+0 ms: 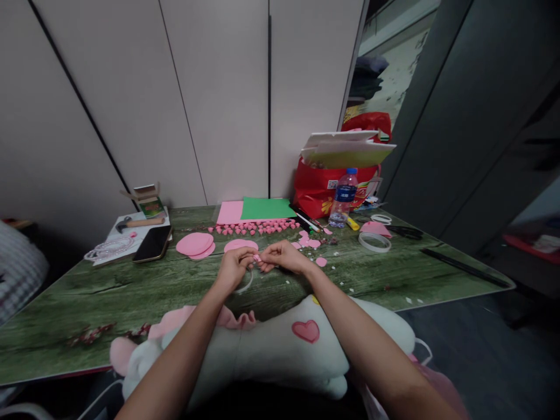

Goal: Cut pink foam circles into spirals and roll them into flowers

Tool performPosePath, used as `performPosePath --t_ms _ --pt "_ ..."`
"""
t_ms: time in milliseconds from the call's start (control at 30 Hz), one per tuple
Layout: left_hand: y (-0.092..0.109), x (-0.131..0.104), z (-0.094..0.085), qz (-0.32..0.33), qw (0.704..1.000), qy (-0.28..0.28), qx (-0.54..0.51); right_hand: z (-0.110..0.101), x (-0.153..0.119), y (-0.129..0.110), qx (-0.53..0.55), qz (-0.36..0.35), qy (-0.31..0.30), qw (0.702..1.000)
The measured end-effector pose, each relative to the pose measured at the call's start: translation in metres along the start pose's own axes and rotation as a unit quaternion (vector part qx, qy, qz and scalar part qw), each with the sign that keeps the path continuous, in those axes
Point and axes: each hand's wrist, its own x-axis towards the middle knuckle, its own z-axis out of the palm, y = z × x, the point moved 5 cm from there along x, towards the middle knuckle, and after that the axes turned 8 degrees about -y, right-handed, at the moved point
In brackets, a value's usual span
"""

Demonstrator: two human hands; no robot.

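Over the middle of the table, my left hand (235, 267) and my right hand (280, 256) meet, fingertips pinched together. Between them is a small pink paper piece (256, 257), partly hidden by the fingers, so its exact shape is unclear. A roll of tape (247, 283) lies just under my left hand. Behind the hands rest pink paper circles (240, 244), with another stack of pink circles (195, 244) to the left. Farther back, several small pink paper roses (254, 227) stand in rows. Pink paper scraps (308, 239) are scattered right of my right hand.
A pink sheet (230, 212) and green sheet (268, 208) lie at the back. Left are a phone (152, 243), hammer (140, 223) and small box (149, 201). Right are a water bottle (343, 198), red bag (312, 186), tape roll (375, 242) and scissors (405, 231). A plush toy (271, 344) fills my lap.
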Motion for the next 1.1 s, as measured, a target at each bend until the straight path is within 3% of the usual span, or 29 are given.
performPosePath --t_ms 567,1100 --pt "0.0005 0.0001 -0.0005 0.009 1.0 0.001 0.025 0.001 -0.0011 -0.0023 -0.001 0.004 0.008 1.0" --pt "0.0033 -0.0009 -0.002 0.036 0.988 0.003 0.148 -0.0008 -0.0015 -0.0023 -0.007 -0.002 0.02 1.0"
